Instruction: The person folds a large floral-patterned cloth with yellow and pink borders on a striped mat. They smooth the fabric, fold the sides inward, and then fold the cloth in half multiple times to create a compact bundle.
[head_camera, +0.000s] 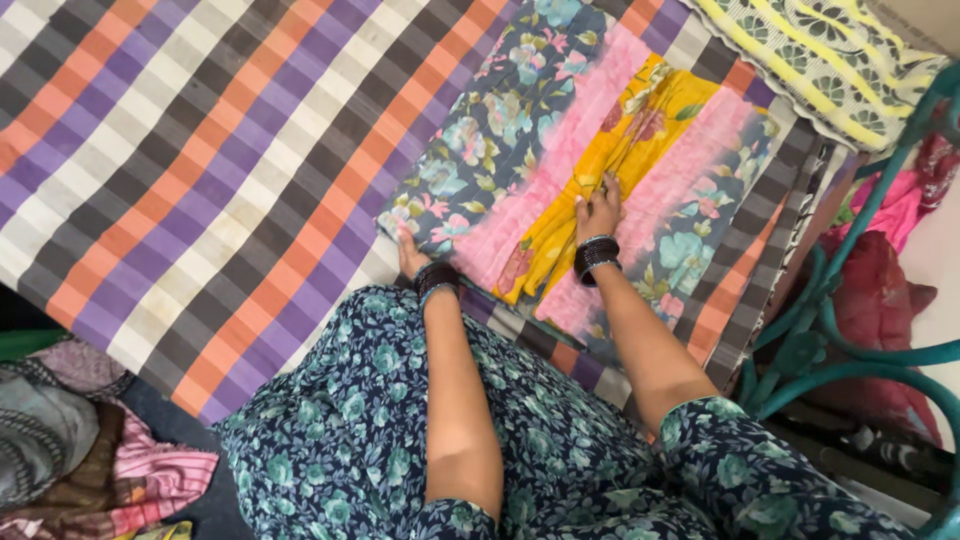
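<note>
A floral cloth (520, 130) in grey-blue, pink and yellow lies spread flat on a bed covered by a striped sheet (200, 170) of orange, purple, grey and cream. My left hand (409, 252) is at the cloth's near left corner, its fingers partly tucked under the edge. My right hand (599, 208) presses flat on the yellow band in the cloth's middle, fingers together. Both wrists wear dark bangles. My blue floral dress fills the bottom of the view.
A yellow-and-white patterned pillow (830, 50) lies at the far right of the bed. A teal metal frame (850, 300) with red and pink cloth stands on the right. A heap of clothes (80, 450) lies on the floor at the lower left.
</note>
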